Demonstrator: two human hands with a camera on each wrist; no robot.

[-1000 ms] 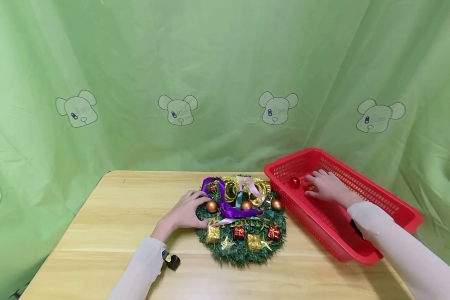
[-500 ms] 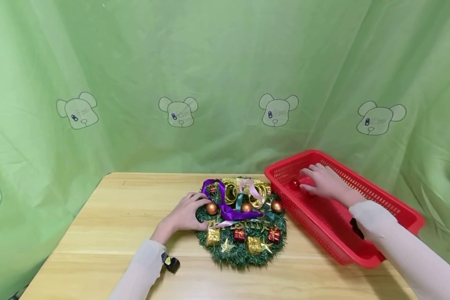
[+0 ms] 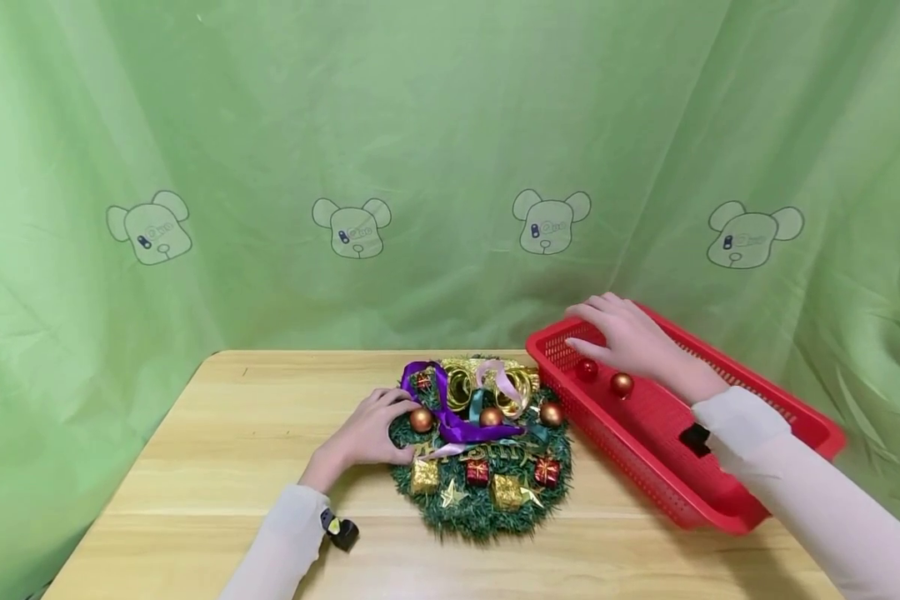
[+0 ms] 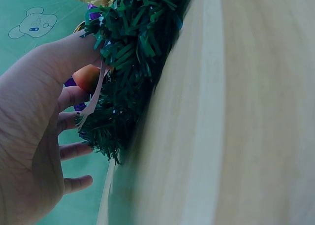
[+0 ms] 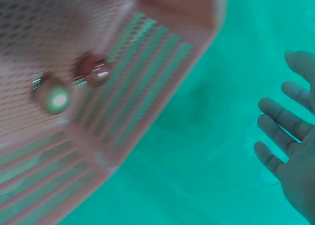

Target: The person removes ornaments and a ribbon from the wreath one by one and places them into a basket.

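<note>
Presently on view: one green wreath (image 3: 476,512), lying on the tabletop (image 3: 270,433), dressed with copper balls (image 3: 421,419), gold bells (image 3: 460,390), wrapped boxes (image 3: 424,477), stars (image 3: 452,493) and a purple ribbon (image 3: 457,427).

Item: left hand (image 3: 363,429), at the wreath's left edge, thumb and spread fingers touching it without a clench; place unchanged from a second ago.

Item: right hand (image 3: 630,337), fingers loose and holding nothing, over the far end of the basket. It has risen and shifted left since the earlier view, when its fingers were down inside.

Item: red plastic basket (image 3: 630,454), slanting just beside the wreath on the right. On its floor: a red ball (image 3: 587,369) and a copper-gold ball (image 3: 622,384), the latter hidden by the hand half a second ago, now uncovered.

Backdrop: green curtain (image 3: 450,108), printed with bear heads.
</note>
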